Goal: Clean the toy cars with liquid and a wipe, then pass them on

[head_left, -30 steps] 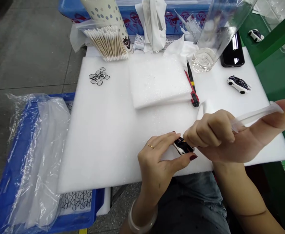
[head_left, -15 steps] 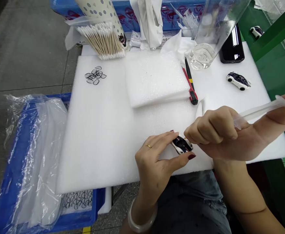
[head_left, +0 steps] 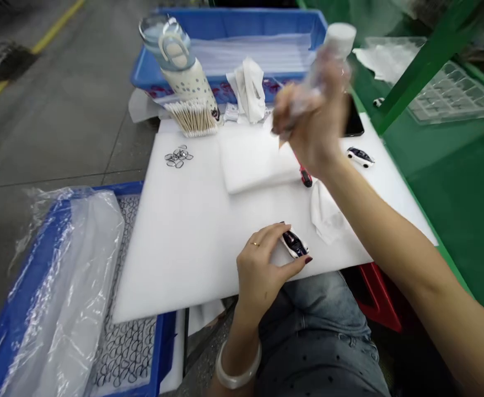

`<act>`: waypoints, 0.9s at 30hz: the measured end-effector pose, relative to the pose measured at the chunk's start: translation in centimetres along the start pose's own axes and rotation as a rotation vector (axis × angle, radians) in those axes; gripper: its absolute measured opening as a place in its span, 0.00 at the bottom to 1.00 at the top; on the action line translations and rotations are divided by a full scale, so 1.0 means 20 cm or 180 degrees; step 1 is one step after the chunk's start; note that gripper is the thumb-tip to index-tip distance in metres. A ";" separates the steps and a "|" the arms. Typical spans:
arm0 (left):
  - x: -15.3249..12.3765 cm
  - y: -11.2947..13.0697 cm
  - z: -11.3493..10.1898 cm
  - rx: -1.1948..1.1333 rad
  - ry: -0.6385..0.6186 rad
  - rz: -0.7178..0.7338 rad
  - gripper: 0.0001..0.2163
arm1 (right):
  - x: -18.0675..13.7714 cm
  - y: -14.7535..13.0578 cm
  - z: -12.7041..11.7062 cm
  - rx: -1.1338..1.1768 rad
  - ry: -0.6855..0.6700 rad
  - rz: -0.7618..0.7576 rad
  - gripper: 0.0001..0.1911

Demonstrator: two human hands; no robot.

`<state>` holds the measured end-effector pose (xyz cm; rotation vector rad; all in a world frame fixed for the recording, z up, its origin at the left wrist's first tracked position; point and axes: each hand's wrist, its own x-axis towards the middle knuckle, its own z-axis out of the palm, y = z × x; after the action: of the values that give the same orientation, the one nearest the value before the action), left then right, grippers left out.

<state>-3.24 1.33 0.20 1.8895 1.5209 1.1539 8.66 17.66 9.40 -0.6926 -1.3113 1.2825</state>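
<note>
My left hand point(head_left: 262, 264) grips a small white and dark-blue toy car point(head_left: 294, 243) between thumb and fingers, low over the front of the white foam sheet. Raised over the back of the sheet, my right hand point(head_left: 318, 118) is smeared by motion. Its fingers are closed round a translucent syringe point(head_left: 297, 107), itself blurred. Right behind that hand shows a white round cap point(head_left: 341, 37). A second toy car point(head_left: 360, 157) stands on the sheet to the right of my right forearm.
A thick foam block point(head_left: 252, 160) lies mid-sheet, beside a red cutter point(head_left: 306, 177) and a white cloth point(head_left: 327, 215). Cotton swabs point(head_left: 194, 118), a dotted bottle point(head_left: 192, 82) and tissue point(head_left: 248, 91) stand behind. Several black rings point(head_left: 178, 156) lie left. A blue crate point(head_left: 163, 347) sits below.
My right hand has swung from the right front up and left toward the back of the sheet with the syringe. My left hand keeps hold of the toy car. The view has shifted.
</note>
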 end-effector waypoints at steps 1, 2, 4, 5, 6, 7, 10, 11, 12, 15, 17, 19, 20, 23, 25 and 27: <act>-0.01 -0.01 0.00 0.0076 -0.0057 0.0032 0.22 | 0.04 0.03 -0.03 -0.0369 -0.0101 0.0439 0.26; -0.01 -0.01 0.00 0.0157 -0.0089 0.0066 0.23 | 0.05 0.05 -0.07 -0.0663 -0.0116 0.0526 0.23; -0.02 -0.03 0.00 0.0294 -0.0107 0.0131 0.24 | -0.01 0.05 -0.17 -0.1351 0.0239 0.0262 0.22; -0.02 -0.03 0.01 0.0347 -0.0093 0.0164 0.24 | -0.07 0.04 -0.23 -0.1738 0.0519 0.0075 0.21; -0.02 -0.03 0.01 0.0391 -0.0079 0.0193 0.24 | -0.14 0.03 -0.28 -0.2198 0.0780 0.0011 0.21; -0.02 -0.03 0.02 0.0427 -0.0062 0.0228 0.23 | -0.22 0.03 -0.33 -0.2731 0.0938 0.0134 0.20; -0.02 -0.04 0.03 0.0451 0.0067 0.0285 0.22 | -0.39 0.04 -0.41 -0.3982 0.0474 0.0914 0.18; -0.02 -0.05 0.02 0.0397 0.0136 0.0282 0.21 | -0.43 0.04 -0.41 -0.4051 0.0213 0.0959 0.16; -0.02 -0.05 0.01 0.0315 0.0225 0.0259 0.20 | -0.45 0.04 -0.39 -0.3888 0.0003 0.0872 0.13; 0.00 -0.05 -0.02 0.0110 0.0627 0.0095 0.16 | -0.50 -0.02 -0.29 -0.2372 -0.0469 0.0751 0.09; 0.03 -0.01 -0.04 0.0051 0.0789 0.0032 0.16 | -0.53 -0.08 -0.22 -0.1206 -0.0850 0.1050 0.07; 0.08 0.05 -0.04 -0.0072 0.0554 0.0112 0.17 | -0.58 -0.13 -0.17 -0.0466 -0.1147 0.1295 0.04; 0.11 0.09 -0.04 -0.0218 0.0286 0.0179 0.15 | -0.60 -0.14 -0.16 -0.0269 -0.1169 0.1335 0.04; 0.17 0.17 -0.03 -0.0828 -0.0416 0.0211 0.12 | -0.66 -0.13 -0.20 -0.0207 -0.0927 0.1359 0.11; 0.17 0.19 -0.03 -0.1048 -0.0383 0.0051 0.14 | -0.66 -0.13 -0.27 -0.0311 -0.0651 0.1375 0.17; 0.16 0.17 -0.04 -0.0980 -0.0100 -0.0155 0.14 | -0.65 -0.16 -0.36 -0.0350 0.0008 0.1173 0.19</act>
<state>-1.77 3.16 4.32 1.6484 1.2808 1.2497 19.04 6.84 6.95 -1.0493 -1.2980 1.5074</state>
